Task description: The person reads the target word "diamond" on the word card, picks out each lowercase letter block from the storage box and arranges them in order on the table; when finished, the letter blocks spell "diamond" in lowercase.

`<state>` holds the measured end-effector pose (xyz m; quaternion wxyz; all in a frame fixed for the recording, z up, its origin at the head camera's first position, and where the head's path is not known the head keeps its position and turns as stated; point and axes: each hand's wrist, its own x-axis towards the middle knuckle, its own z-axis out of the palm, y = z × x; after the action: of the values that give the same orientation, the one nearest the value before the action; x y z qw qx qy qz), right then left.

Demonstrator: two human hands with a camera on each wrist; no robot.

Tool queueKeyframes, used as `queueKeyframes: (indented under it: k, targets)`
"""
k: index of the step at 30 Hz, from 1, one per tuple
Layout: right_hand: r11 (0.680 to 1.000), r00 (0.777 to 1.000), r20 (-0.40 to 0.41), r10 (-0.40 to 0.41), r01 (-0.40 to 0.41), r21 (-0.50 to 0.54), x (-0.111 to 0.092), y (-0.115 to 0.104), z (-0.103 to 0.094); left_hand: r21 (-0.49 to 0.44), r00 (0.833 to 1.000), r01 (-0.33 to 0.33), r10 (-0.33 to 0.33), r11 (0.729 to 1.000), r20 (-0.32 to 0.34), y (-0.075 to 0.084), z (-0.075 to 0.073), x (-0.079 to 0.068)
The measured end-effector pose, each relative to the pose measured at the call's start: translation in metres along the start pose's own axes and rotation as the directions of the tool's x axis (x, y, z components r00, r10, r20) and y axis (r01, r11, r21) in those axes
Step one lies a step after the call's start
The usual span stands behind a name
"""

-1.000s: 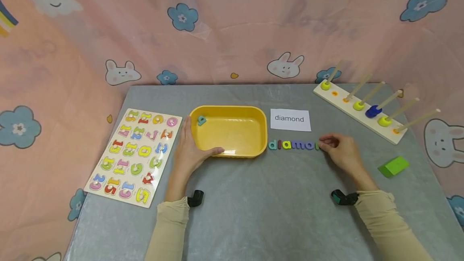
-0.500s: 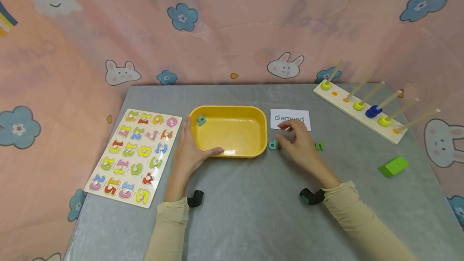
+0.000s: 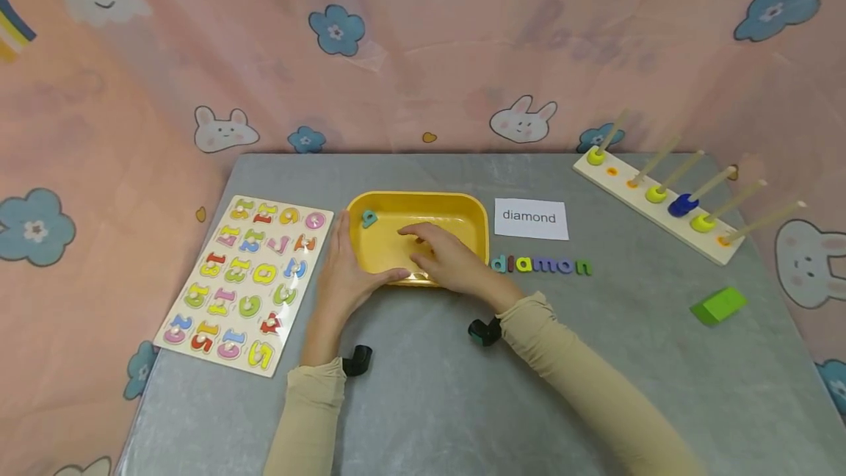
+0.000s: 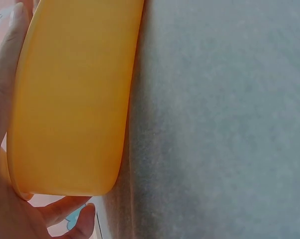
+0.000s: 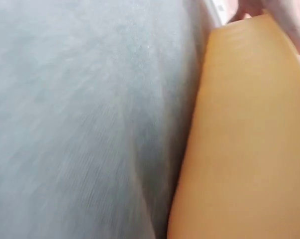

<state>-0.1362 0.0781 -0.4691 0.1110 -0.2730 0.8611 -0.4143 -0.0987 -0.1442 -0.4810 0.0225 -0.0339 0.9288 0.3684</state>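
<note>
My left hand [image 3: 348, 281] holds the left front corner of a yellow tray [image 3: 456, 213], thumb over the front rim and fingers along the left side. In the left wrist view the hand wraps the corner of the tray [image 4: 75, 99]. One teal letter [image 3: 369, 219] lies at the tray's back left. Over the tray's front half hovers my right hand [image 3: 449, 259], fingers loosely bent, with nothing seen between them. Right of the tray a row of coloured letters reads "diamon", including a purple m [image 3: 544, 264] and a green n [image 3: 583, 267]. The right wrist view shows mostly the tray's outer wall [image 5: 244, 124].
Behind the letter row lies a white card [image 3: 531, 232] printed "diamond". A number puzzle board [image 3: 218, 322] lies left of the tray. At the back right stands a wooden peg board [image 3: 644, 200] with beads, and a green block [image 3: 718, 305] sits at the right.
My right hand has let go of the green n at the row's end and moved left across the letters to over the tray. My left hand has stayed at the tray's corner.
</note>
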Motion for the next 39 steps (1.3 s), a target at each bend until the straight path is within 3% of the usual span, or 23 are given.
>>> queueKeyframes:
  k: [4,10,18,22,29,36,39]
  targets:
    - [0.998,0.996,0.089,0.024,-0.020,-0.053,0.016,0.003,0.008,0.008,1.000,-0.012,0.012,1.000,-0.005,0.002,-0.001,0.002]
    - [0.991,0.987,0.144,0.069,-0.051,-0.125,0.038,0.008,0.017,0.031,1.000,-0.011,0.011,0.999,0.007,0.004,-0.002,0.003]
    - [0.957,0.985,0.170,0.010,0.040,-0.288,0.055,-0.002,0.031,0.029,1.000,-0.011,0.011,1.000,0.005,0.003,-0.001,0.002]
    - [0.932,0.979,0.200,0.029,0.046,-0.359,0.060,-0.006,0.034,0.026,1.000,-0.012,0.012,1.000,0.005,0.002,0.000,0.002]
    - [0.901,0.993,0.119,-0.004,0.055,-0.431,0.058,-0.010,0.034,0.026,1.000,-0.008,0.008,1.000,0.000,0.002,0.001,0.001]
    - [0.813,0.990,0.093,-0.104,0.139,-0.566,0.048,-0.013,0.027,0.006,1.000,0.006,-0.006,1.000,-0.003,0.003,0.001,0.000]
    - [0.816,0.989,0.094,-0.111,0.145,-0.560,0.046,-0.011,0.028,0.008,1.000,0.002,-0.002,1.000,-0.001,0.003,0.001,0.000]
